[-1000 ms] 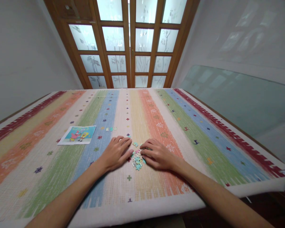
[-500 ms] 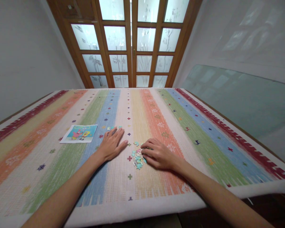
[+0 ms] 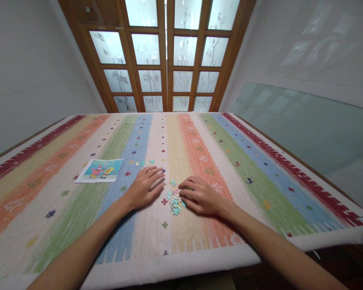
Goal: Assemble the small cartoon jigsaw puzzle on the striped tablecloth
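A small heap of jigsaw puzzle pieces, mostly teal with some yellow and pink, lies on the striped tablecloth. My right hand rests against the heap's right side, its fingers curled over some pieces, which they partly hide. Left of the heap, my left hand hovers low over or touches the cloth, fingers stretched and apart, with nothing in it. Just beyond its fingertips lies a short row of teal puzzle pieces. A printed cartoon picture lies flat to the left.
The striped tablecloth covers a wide table, its front edge close to me. Wooden doors with frosted panes stand beyond the far edge. A pale green glass panel leans along the right wall.
My left hand has drawn back slightly toward me and right, uncovering more of the row of pieces. My right hand has stayed at the heap.
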A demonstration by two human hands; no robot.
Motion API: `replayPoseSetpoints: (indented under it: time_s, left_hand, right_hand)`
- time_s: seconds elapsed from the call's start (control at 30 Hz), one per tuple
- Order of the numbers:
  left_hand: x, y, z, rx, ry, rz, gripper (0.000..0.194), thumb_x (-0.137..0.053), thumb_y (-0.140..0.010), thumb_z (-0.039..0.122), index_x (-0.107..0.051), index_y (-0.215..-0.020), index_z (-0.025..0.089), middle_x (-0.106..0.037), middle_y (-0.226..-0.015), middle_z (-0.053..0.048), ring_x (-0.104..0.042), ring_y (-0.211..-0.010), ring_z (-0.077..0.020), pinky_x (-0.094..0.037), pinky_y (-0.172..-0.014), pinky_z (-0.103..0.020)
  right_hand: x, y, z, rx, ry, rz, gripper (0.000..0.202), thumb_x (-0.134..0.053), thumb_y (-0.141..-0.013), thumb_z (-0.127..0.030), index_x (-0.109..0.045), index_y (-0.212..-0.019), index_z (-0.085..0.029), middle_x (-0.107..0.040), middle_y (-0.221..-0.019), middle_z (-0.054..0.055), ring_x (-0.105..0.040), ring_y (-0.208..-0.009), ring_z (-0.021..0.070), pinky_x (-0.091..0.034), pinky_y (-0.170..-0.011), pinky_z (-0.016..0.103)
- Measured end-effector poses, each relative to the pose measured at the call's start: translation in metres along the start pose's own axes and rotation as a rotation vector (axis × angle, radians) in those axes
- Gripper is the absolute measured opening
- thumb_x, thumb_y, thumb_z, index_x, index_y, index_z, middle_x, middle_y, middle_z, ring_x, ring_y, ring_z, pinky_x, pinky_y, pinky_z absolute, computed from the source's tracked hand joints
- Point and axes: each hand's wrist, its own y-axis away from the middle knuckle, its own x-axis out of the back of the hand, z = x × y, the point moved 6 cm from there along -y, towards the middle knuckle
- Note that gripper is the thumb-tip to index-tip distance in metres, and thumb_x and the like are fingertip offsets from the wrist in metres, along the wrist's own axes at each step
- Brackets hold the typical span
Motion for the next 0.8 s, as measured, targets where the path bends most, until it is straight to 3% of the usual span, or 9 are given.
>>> replayPoseSetpoints:
  time_s: [0.1,0.2,0.4,0.53,0.67,0.8]
  left_hand:
    - [0.002,-0.001,0.02,-0.082,0.191,0.008,0.017,-0.061,-0.098,0.029,-0.075,-0.108,0.024,-0.069,-0.127,-0.009,-0.058,-0.122,-0.0271,-0.048,-0.107,-0.051]
    - [0.0,-0.001,0.035,-0.16,0.279,-0.045,0.016,-0.063,-0.094,0.024,-0.079,-0.097,0.027,-0.071,-0.114,-0.006,-0.059,-0.109,-0.0254,-0.05,-0.099,-0.047]
    - [0.001,-0.001,0.031,-0.126,0.232,-0.04,0.015,-0.061,-0.094,0.024,-0.075,-0.094,0.023,-0.071,-0.099,-0.006,-0.06,-0.098,-0.024,-0.049,-0.092,-0.044]
    - [-0.004,-0.001,0.021,-0.046,0.23,-0.028,0.019,-0.056,-0.1,0.026,-0.069,-0.113,0.022,-0.072,-0.11,-0.007,-0.062,-0.106,-0.0248,-0.05,-0.096,-0.045]
    - [-0.014,0.001,0.018,0.004,0.207,-0.098,0.039,-0.052,-0.102,0.027,-0.056,-0.141,0.023,-0.068,-0.13,-0.011,-0.059,-0.12,-0.0274,-0.048,-0.104,-0.049]
    - [-0.015,0.001,0.02,0.018,0.241,-0.117,0.044,-0.052,-0.103,0.028,-0.051,-0.147,0.025,-0.071,-0.126,-0.009,-0.059,-0.118,-0.0275,-0.045,-0.105,-0.051]
  right_hand:
    - [0.001,0.0,0.0,0.0,-0.004,0.001,0.02,-0.052,-0.101,-0.021,-0.071,-0.104,-0.016,-0.073,-0.107,0.011,-0.059,-0.097,0.0242,-0.047,-0.087,0.041]
    - [0.001,0.001,0.0,-0.007,-0.012,-0.013,0.02,-0.052,-0.101,-0.021,-0.071,-0.106,-0.017,-0.073,-0.107,0.011,-0.059,-0.098,0.0244,-0.047,-0.087,0.041]
    - [0.0,-0.001,0.0,-0.012,-0.011,-0.016,0.021,-0.051,-0.102,-0.023,-0.071,-0.105,-0.017,-0.073,-0.108,0.011,-0.059,-0.098,0.0244,-0.047,-0.087,0.042]
    - [0.001,-0.001,0.001,-0.018,-0.031,-0.002,0.021,-0.05,-0.102,-0.023,-0.071,-0.102,-0.017,-0.073,-0.107,0.011,-0.059,-0.098,0.0241,-0.047,-0.088,0.041]
    - [0.001,0.001,0.005,-0.043,-0.069,-0.03,0.019,-0.052,-0.096,-0.018,-0.07,-0.1,-0.019,-0.073,-0.104,0.01,-0.059,-0.097,0.0241,-0.046,-0.088,0.042]
    - [0.003,0.005,0.011,-0.075,-0.069,-0.028,0.019,-0.053,-0.086,-0.015,-0.069,-0.095,-0.02,-0.072,-0.098,0.009,-0.058,-0.092,0.0242,-0.045,-0.088,0.043]
